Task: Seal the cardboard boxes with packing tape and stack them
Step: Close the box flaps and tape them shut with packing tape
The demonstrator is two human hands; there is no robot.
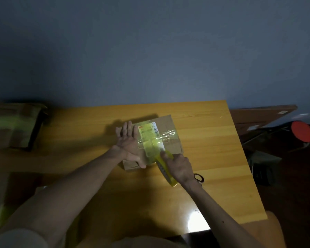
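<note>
A small cardboard box (166, 125) lies flat on the yellow wooden table (213, 158), with a yellow label and shiny clear tape across its top. My left hand (130, 143) lies flat on the box's left half, fingers straight and spread. My right hand (179, 165) grips a yellow tape dispenser (164, 166) at the box's near right corner, forefinger stretched along its top. The dispenser's front end touches the box's top by the label.
More cardboard boxes (13, 126) stand at the table's far left edge in shadow. A small dark ring-shaped thing (199, 177) lies on the table just right of my right wrist. Right of the table are a brown board (258, 119) and a red round object (301, 131).
</note>
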